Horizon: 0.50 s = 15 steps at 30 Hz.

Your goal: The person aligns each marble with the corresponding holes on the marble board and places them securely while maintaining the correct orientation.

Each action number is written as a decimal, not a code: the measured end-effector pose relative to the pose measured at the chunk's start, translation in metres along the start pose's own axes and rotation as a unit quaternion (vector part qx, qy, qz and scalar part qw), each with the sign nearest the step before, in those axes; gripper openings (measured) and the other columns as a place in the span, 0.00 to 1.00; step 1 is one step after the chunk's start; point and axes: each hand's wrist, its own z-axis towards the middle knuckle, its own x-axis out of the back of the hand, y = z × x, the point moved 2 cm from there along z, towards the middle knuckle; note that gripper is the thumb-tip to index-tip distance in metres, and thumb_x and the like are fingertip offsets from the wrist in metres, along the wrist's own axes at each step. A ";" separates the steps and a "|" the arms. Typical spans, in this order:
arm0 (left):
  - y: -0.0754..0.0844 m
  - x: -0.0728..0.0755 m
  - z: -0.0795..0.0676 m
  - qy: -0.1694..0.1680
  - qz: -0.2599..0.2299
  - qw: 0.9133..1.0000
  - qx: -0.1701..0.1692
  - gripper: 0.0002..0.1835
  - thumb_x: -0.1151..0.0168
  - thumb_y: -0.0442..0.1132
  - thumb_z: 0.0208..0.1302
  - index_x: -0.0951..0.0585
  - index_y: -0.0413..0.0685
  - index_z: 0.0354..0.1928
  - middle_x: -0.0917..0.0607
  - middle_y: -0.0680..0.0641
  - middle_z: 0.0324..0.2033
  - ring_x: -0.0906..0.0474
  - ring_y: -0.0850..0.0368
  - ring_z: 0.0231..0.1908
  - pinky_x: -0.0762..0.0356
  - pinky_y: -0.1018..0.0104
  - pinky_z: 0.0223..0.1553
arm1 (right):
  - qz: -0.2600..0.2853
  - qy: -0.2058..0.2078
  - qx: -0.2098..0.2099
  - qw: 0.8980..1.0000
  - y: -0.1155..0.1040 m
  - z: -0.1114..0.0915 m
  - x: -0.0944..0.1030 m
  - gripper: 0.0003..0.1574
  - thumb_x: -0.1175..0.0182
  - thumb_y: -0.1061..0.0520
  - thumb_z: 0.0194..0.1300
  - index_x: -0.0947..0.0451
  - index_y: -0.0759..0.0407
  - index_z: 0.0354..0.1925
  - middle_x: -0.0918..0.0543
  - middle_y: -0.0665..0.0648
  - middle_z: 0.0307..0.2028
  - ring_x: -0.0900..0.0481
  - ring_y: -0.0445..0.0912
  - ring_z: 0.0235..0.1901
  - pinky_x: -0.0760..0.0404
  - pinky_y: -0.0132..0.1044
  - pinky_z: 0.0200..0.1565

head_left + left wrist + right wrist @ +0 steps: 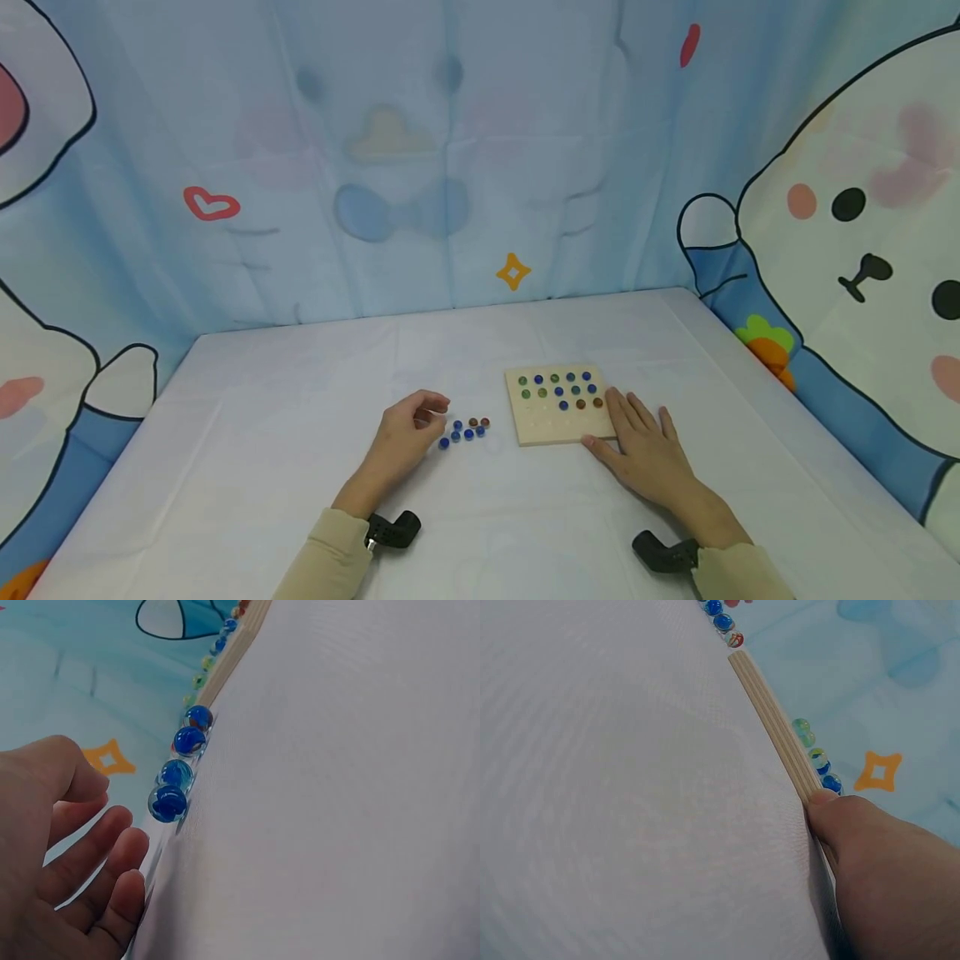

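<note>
My left hand (405,434) hovers just left of a small cluster of glass marbles (468,434) on the table, its fingers loosely bent. In the left wrist view nothing shows between the thumb and fingers, and the blue marbles (174,774) lie apart from the fingertips. A flat wooden board (536,425) with rows of hollows holds green, blue and brown marbles (558,391) in its back and right parts. Against the board's front right corner rests my right hand (643,450), fingers fairly straight along the right side. Its thumb (855,825) touches the front edge.
A white cloth covers the table (480,525). Behind it hangs a pale blue printed curtain (450,233). The loose marbles, mostly blue with a couple of brown ones, lie between my left hand and the board. Each wrist wears a black camera (393,530).
</note>
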 end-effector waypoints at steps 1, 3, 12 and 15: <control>-0.001 0.001 0.000 -0.005 0.002 1.000 -0.003 0.12 0.39 0.37 0.65 0.17 0.52 0.50 0.14 0.55 0.44 0.21 0.62 0.42 0.21 0.66 0.46 | -0.001 -0.001 -0.001 1.000 0.000 0.000 0.000 0.60 0.52 0.28 0.69 0.55 0.69 0.76 0.47 0.72 0.75 0.52 0.68 0.75 0.63 0.71 0.70; -0.003 0.002 -0.001 -0.015 0.001 1.000 -0.008 0.12 0.38 0.38 0.65 0.17 0.52 0.49 0.14 0.55 0.42 0.21 0.62 0.41 0.22 0.68 0.44 | -0.002 -0.001 -0.001 1.000 -0.001 0.000 0.001 0.60 0.52 0.28 0.69 0.55 0.69 0.76 0.47 0.72 0.75 0.52 0.68 0.75 0.62 0.71 0.70; -0.013 0.004 -0.001 -0.062 -0.013 0.998 -0.025 0.12 0.33 0.38 0.63 0.18 0.54 0.48 0.15 0.56 0.40 0.21 0.62 0.39 0.22 0.70 0.42 | -0.009 0.001 -0.002 1.000 -0.005 -0.001 0.004 0.58 0.51 0.29 0.70 0.53 0.70 0.76 0.46 0.71 0.75 0.50 0.68 0.74 0.61 0.72 0.70; -0.015 0.004 0.000 -0.074 -0.009 0.997 -0.032 0.13 0.31 0.37 0.60 0.18 0.54 0.48 0.15 0.55 0.40 0.21 0.61 0.39 0.22 0.70 0.42 | -0.007 0.001 -0.002 1.000 -0.004 -0.002 0.004 0.58 0.51 0.29 0.70 0.53 0.70 0.76 0.46 0.71 0.75 0.51 0.68 0.74 0.61 0.72 0.70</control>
